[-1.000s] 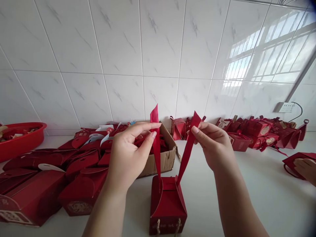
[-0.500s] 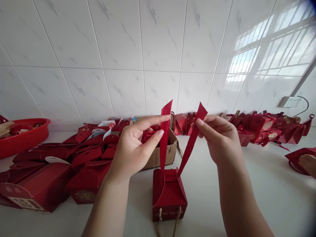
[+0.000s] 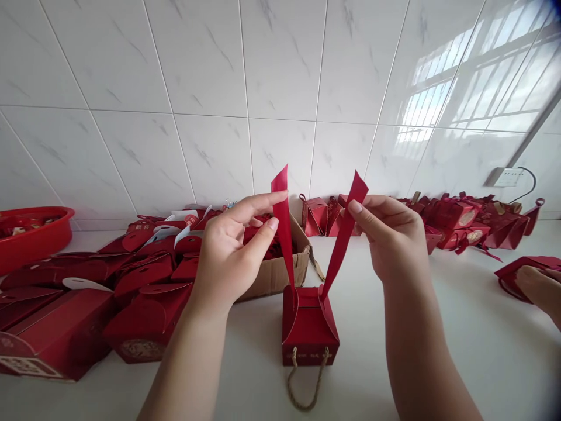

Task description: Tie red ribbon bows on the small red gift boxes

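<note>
In front of me a small red gift box (image 3: 310,327) stands on the white table, its flaps folded together at the top. A twisted rope handle (image 3: 302,403) hangs from its near side onto the table. Two ends of a red ribbon (image 3: 284,234) rise from the box top in a V. My left hand (image 3: 236,245) has one end between forefinger and thumb. My right hand (image 3: 390,234) pinches the other end between thumb and fingers, with its slanted tip sticking up.
Several red boxes (image 3: 144,321) crowd the left side, beside a red basin (image 3: 39,234). A cardboard box (image 3: 272,275) of red items stands behind my box. More finished-looking boxes (image 3: 460,216) line the wall at right. Another person's hand (image 3: 537,286) touches a red box at far right.
The ribbon ends are spread wider apart, my left hand having moved left. The gift box sits slightly farther right and higher in view, and its rope handle now shows whole.
</note>
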Demonstrator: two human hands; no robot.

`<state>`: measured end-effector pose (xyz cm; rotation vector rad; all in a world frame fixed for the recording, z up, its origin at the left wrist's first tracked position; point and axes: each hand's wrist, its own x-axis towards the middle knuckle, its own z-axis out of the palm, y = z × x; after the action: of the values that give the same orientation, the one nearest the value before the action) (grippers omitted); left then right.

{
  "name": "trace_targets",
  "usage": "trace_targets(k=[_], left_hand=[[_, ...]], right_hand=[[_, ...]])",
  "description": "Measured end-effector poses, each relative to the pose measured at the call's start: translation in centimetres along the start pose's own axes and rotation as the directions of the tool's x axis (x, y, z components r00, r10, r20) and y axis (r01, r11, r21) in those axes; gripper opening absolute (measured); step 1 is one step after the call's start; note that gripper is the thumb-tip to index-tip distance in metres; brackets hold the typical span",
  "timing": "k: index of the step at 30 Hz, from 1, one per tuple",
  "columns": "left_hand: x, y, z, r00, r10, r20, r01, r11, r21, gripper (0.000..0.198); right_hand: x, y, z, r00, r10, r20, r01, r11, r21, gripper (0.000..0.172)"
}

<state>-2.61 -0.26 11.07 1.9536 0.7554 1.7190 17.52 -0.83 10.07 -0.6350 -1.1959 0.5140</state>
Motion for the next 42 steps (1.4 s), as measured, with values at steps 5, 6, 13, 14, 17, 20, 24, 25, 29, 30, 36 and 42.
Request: trace_targets(k=[5, 6, 13, 14, 17, 20, 24, 25, 29, 30, 36, 42], left_hand=[[0.0, -0.5, 0.6, 1.0, 0.009, 0.024, -0.009, 1.0, 0.003, 0.027], [0.0, -0.7, 0.7, 1.0, 0.009, 0.029, -0.009, 1.0, 0.01, 0.027], [-0.1, -1.4, 1.3, 0.996, 0.02, 0.089, -0.023, 0.999, 0.035, 0.026], [-0.2, -1.4, 1.3, 0.996, 0.024, 0.091, -0.027, 0.999, 0.034, 0.027], [-0.2, -1.4, 1.2, 0.997, 0.036, 0.061, -0.037, 0.999, 0.023, 0.029], [-0.1, -1.4, 0.9, 0.998, 0.061, 0.016, -0.061, 0.998, -0.003, 0.028], [0.1, -1.6, 0.7, 0.997, 0.07, -0.013, -0.07, 0.997, -0.012, 0.028], [0.1, -1.6, 0.7, 0.998, 0.068, -0.017, -0.068, 0.998, -0.011, 0.028], [0.2, -1.5, 0.7, 0.998, 0.062, -0.024, -0.063, 0.998, -0.012, 0.027], [0.3, -1.4, 0.7, 0.998, 0.064, -0.028, -0.064, 0.998, -0.01, 0.027], [0.2, -1.1, 0.8, 0.996, 0.084, -0.025, -0.084, 0.996, -0.01, 0.027], [0.1, -1.5, 1.5, 0.994, 0.096, -0.049, -0.094, 0.995, 0.036, 0.03]], right_hand=[[0.0, 0.0, 0.0, 1.0, -0.004, -0.021, 0.004, 1.0, -0.006, 0.004], [0.1, 0.0, 0.0, 1.0, -0.004, -0.021, 0.004, 1.0, 0.004, 0.004], [0.5, 0.5, -0.5, 0.999, -0.016, -0.04, 0.014, 0.999, -0.042, 0.007], [0.5, 0.5, -0.5, 0.999, -0.018, -0.043, 0.015, 0.998, -0.055, 0.007], [0.5, 0.5, -0.7, 0.999, -0.021, -0.047, 0.018, 0.998, -0.062, 0.007], [0.4, 0.3, -0.6, 0.998, -0.028, -0.049, 0.025, 0.998, -0.052, 0.006], [0.4, 0.2, -0.5, 0.998, -0.039, -0.047, 0.036, 0.998, -0.059, 0.004], [0.4, 0.2, -0.4, 0.998, -0.039, -0.045, 0.037, 0.998, -0.05, 0.003], [0.6, 0.4, -0.4, 0.998, -0.037, -0.058, 0.037, 0.999, 0.008, 0.004], [0.6, 0.4, -0.4, 0.997, -0.035, -0.066, 0.036, 0.999, 0.016, 0.004], [0.5, 0.4, 0.1, 0.998, -0.011, -0.061, 0.011, 1.0, 0.005, 0.004], [0.5, 0.5, 0.4, 0.997, 0.01, -0.072, -0.014, 0.999, -0.046, 0.011]])
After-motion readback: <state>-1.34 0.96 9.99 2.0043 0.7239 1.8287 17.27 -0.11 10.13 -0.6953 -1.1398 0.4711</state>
